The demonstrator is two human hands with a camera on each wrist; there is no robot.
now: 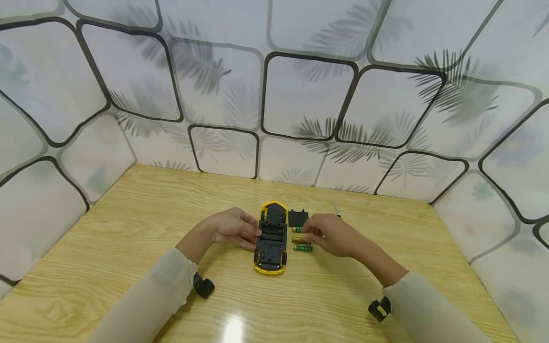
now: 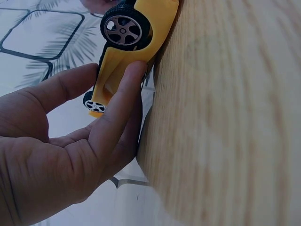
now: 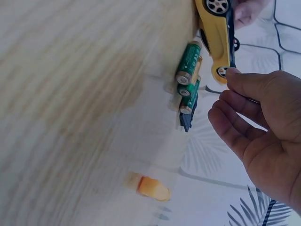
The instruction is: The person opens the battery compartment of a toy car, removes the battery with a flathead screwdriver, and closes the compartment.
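A yellow toy car (image 1: 271, 257) lies upside down on the table, its black underside and uncovered battery compartment facing up. My left hand (image 1: 233, 228) holds the car by its left side, the thumb at the underside's edge and the fingers along the yellow body (image 2: 117, 70). To the car's right, several batteries lie in a row: a green battery (image 1: 302, 248), a gold one (image 1: 300, 240) and another green battery (image 1: 298, 229). Over their right ends hovers my right hand (image 1: 332, 234), fingers loosely bent, with nothing seen between thumb and fingers in the right wrist view.
A black battery cover (image 1: 298, 218) lies beyond the batteries, beside the car. Behind my right hand a screwdriver (image 1: 336, 209) shows its shaft; its orange handle (image 3: 153, 188) appears in the right wrist view. A patterned wall (image 1: 300, 157) closes off the wooden table's (image 1: 171, 200) back.
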